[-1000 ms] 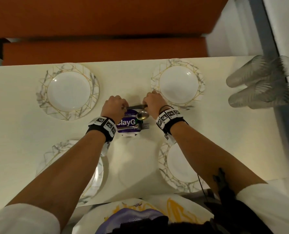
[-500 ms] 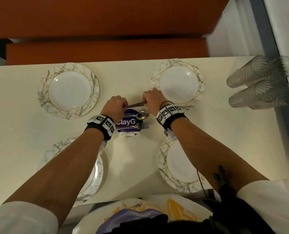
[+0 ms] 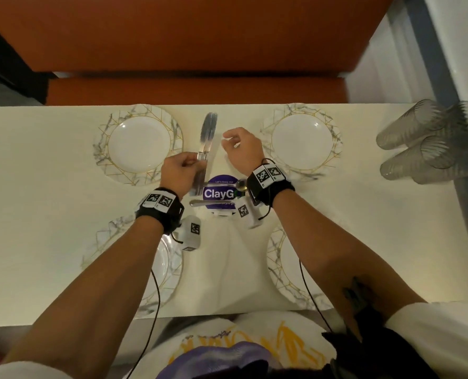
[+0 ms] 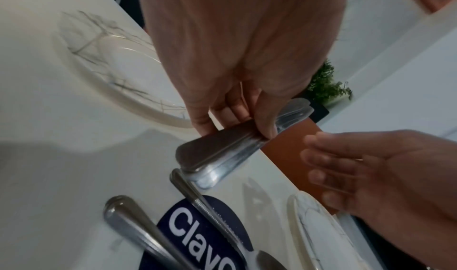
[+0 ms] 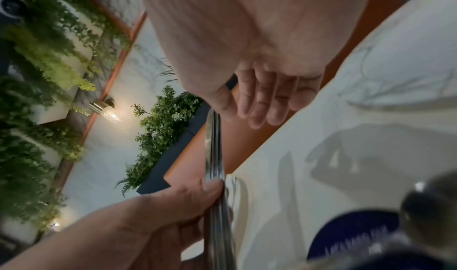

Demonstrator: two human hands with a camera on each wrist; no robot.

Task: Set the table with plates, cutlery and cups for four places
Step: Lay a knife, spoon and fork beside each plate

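Note:
My left hand point(image 3: 185, 165) grips a bundle of steel knives point(image 3: 207, 138) by the handles, blades pointing to the far edge, between the two far plates. In the left wrist view its fingers point(image 4: 205, 121) and thumb pinch the stacked handles point(image 4: 217, 153). My right hand point(image 3: 231, 139) hovers just right of the blades with relaxed fingers, holding nothing; its fingers point(image 5: 259, 106) hang loose beside the knives point(image 5: 213, 157). A spoon point(image 3: 241, 184) and another handle point(image 3: 202, 203) lie on a round purple sticker point(image 3: 219, 194). Marbled plates sit far left point(image 3: 138, 143), far right point(image 3: 301, 140), near left point(image 3: 164, 269) and near right point(image 3: 282, 269).
Several clear ribbed cups point(image 3: 429, 143) lie on their sides at the table's right end. An orange bench point(image 3: 194, 86) runs behind the far edge. Cables hang from both wristbands over the near plates.
Both hands were on the cutlery pile at the sticker. Now my left hand has lifted a bundle of knives towards the far side, and my right hand has let go.

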